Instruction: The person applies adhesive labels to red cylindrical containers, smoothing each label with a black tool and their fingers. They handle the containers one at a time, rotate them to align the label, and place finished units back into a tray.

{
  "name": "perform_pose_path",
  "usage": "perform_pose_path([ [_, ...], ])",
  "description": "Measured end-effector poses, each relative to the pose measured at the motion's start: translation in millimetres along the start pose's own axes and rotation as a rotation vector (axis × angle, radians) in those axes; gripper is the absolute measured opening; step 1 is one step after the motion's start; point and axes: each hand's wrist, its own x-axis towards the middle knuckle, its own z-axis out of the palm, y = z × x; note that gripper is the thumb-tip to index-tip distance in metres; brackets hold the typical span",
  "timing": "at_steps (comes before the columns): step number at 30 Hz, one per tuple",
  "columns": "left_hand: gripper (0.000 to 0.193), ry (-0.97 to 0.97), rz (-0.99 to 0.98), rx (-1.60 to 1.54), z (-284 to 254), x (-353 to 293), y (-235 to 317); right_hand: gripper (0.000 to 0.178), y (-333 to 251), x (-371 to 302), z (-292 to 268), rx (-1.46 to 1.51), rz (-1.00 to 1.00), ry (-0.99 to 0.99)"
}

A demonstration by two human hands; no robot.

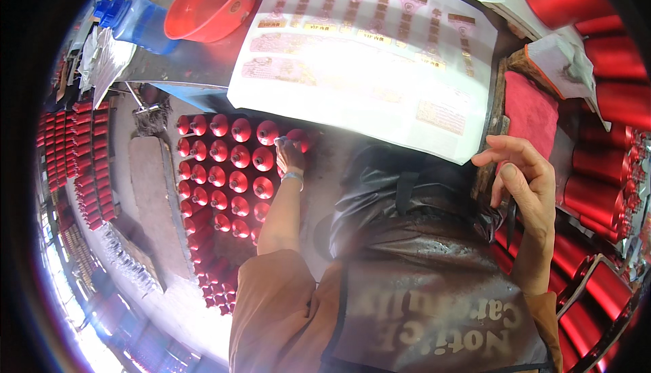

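Observation:
At the left, my left arm stretches out to a block of red, round-shouldered bottles (pixel 238 182) with small necks, standing in rows. My left hand (pixel 290 157) is closed at a red bottle (pixel 297 138) at the block's near corner; a whitish bit shows by the fingers, too small to name. My right hand (pixel 525 176) is raised with curled, parted fingers beside the lower right corner of a large printed sheet (pixel 359 68) on the table. It holds nothing that I can make out. A dark narrow strip shows beneath it.
An orange-red basin (pixel 213 3) and a blue-capped clear jug (pixel 139 24) stand on the table (pixel 169 68). A pink-red cloth (pixel 529 112) lies right of the sheet. Large red cylinders (pixel 597 190) are stacked at the right. A long board (pixel 159 197) stands left of the bottles.

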Motion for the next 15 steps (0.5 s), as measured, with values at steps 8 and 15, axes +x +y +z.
perform_pose_path([
  [8,0.015,0.489,0.096,-0.498,-82.8,-1.9,40.4,0.022,13.9,-27.2,-47.9,0.048,-0.082,0.181],
  [15,0.016,0.832,0.445,-0.659,-219.3,-26.7,203.5,0.02,52.0,-86.0,-140.8,-0.144,-0.251,0.639],
])
